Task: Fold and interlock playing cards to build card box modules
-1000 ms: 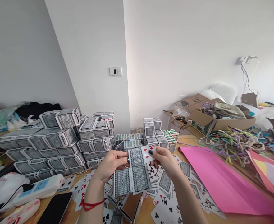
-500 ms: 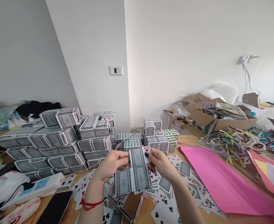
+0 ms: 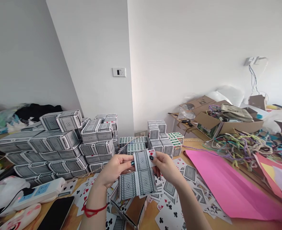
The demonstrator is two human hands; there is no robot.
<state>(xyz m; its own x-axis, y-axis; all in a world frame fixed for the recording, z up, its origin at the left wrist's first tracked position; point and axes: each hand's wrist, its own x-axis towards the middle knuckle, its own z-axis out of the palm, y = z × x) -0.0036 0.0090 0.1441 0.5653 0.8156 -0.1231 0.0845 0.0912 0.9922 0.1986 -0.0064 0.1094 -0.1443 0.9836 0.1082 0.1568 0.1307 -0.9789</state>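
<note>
- Nearest, below the card piece: an open box (image 3: 135, 210), with a dark phone (image 3: 57, 212) well to its left, both on the tabletop (image 3: 152, 209).
- Loose cards (image 3: 170, 215) lie scattered below and to the right of the card piece.
- The card piece (image 3: 144, 182), of joined grey-backed cards, is held raised above the open box, tilted toward the viewer.
- Left hand (image 3: 114, 169): grip closed, thumb and fingers pinching the card piece's upper left edge.
- Right hand (image 3: 166, 167): grip closed, thumb pressing the diamond card (image 3: 152, 153) at the card piece's upper right edge.
- Change noted: less of the diamond card's face shows than a second ago; it sits closer in. Judgement: it is being fitted to the piece; seating cannot be confirmed.
- Farther, left of the card piece: stacked card blocks (image 3: 66, 140); directly beyond it, green-patterned boxes (image 3: 136, 148).
</note>
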